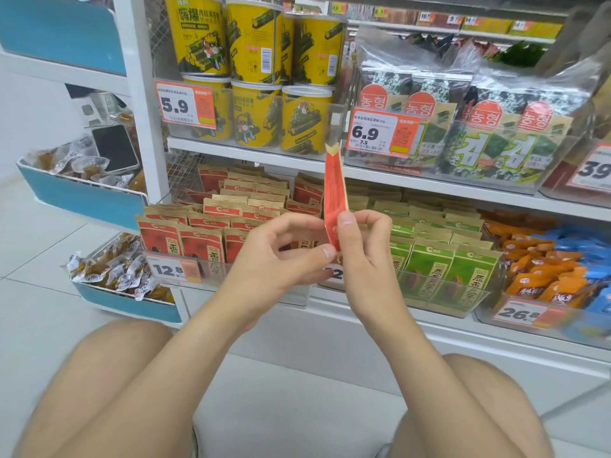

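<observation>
Two hands hold a red packet (334, 190) before the shelf (264, 156).
Left hand (281, 256) and right hand (367, 259) pinch its lower end; it stands upright, notched top upward.

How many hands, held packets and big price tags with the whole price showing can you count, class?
Hands: 2 (left hand, right hand)
Held red packet: 1
Price tags with whole price showing: 4
Total: 7

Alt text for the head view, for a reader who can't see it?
Two bare hands hold a slim red packet upright and edge-on before shop shelves: the right hand pinches its lower part, the left hand pinches its bottom edge. Behind stand yellow tubs and seaweed packs.
</observation>
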A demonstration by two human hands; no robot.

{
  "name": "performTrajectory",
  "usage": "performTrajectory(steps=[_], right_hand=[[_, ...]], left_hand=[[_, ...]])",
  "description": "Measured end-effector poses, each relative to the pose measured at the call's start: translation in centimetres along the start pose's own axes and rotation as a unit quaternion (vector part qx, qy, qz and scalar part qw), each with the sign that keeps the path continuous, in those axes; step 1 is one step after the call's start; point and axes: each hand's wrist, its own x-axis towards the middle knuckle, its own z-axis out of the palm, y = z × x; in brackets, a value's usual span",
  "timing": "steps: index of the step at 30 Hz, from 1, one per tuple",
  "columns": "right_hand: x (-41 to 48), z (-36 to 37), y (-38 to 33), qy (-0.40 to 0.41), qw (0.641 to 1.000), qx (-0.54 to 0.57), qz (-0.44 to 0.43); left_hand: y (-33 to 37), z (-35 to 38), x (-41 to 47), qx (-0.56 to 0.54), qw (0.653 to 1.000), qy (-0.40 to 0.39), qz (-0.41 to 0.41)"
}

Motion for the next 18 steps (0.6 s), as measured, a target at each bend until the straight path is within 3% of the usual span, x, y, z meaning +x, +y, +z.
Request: performTrajectory(steps=[10, 18], right_hand=[[0.4, -0.3, 1.4, -0.024, 0.995, -0.097, -0.029], [0.8, 0.1, 1.9, -0.048, 0.999, -0.003, 0.026]], left_hand=[[0.1, -1.3, 0.3, 0.011, 1.0, -0.024, 0.002], [-0.1, -1.3, 0.3, -0.027, 0.999, -0.008, -0.021]])
